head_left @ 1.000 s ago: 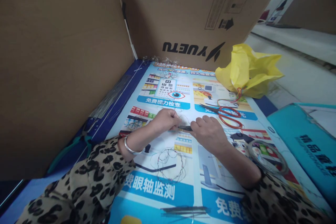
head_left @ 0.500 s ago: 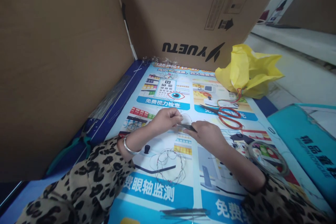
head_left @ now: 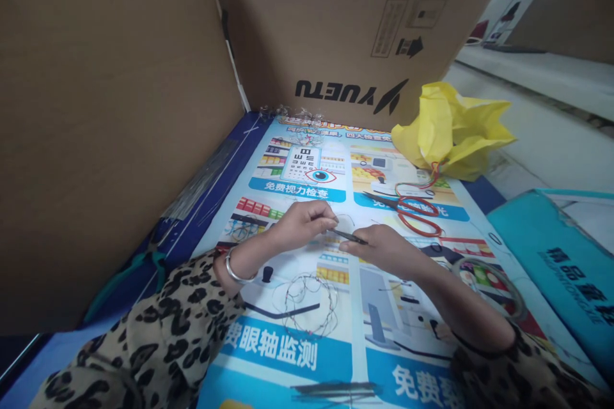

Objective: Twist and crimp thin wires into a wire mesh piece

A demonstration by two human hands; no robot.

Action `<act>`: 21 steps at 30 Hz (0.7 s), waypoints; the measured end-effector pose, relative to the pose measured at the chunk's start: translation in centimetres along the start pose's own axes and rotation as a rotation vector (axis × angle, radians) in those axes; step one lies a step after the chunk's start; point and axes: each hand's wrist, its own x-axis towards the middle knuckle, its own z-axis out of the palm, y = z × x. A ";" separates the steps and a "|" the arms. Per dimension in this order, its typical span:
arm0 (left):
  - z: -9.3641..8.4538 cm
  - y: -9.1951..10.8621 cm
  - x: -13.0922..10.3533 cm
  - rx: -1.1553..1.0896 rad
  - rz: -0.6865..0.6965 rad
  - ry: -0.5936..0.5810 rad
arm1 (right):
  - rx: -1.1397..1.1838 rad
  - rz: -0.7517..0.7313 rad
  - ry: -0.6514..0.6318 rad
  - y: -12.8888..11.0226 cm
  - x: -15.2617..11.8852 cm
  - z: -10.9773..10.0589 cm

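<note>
Near the middle of the printed sheet, my left hand (head_left: pixel 311 223) pinches a thin wire (head_left: pixel 346 217) that curves up past its fingertips. My right hand (head_left: pixel 381 248) grips a slim dark tool (head_left: pixel 351 237), whose tip points left and meets the left fingertips. The tool looks like tweezers, though its grip end is hidden in my palm. Below the hands lies a round tangle of fine wire (head_left: pixel 311 307). Red-handled scissors (head_left: pixel 417 214) rest to the right, beyond my right hand.
Cardboard panels (head_left: pixel 316 25) stand left and behind. A yellow bag (head_left: pixel 446 134) and teal box (head_left: pixel 551 268) are right, near a wire coil (head_left: pixel 515 297). Green-handled pliers (head_left: pixel 156 262) lie left; dark thin rods (head_left: pixel 336 390) lie at the front edge.
The dark tool has turned and now shows more of its narrow side. My right hand has shifted slightly right and down, and my left hand slightly right.
</note>
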 end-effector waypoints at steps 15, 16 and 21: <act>0.4 -1.4 0.5 -0.124 -0.218 0.041 | -0.512 -0.089 0.400 0.4 0.4 2.6; 0.4 -1.4 0.5 -0.133 -0.230 0.037 | -0.535 -0.105 0.417 0.5 0.4 2.6; 0.5 -1.1 0.5 -0.255 -0.280 0.019 | -0.619 -0.164 0.460 0.7 0.3 2.4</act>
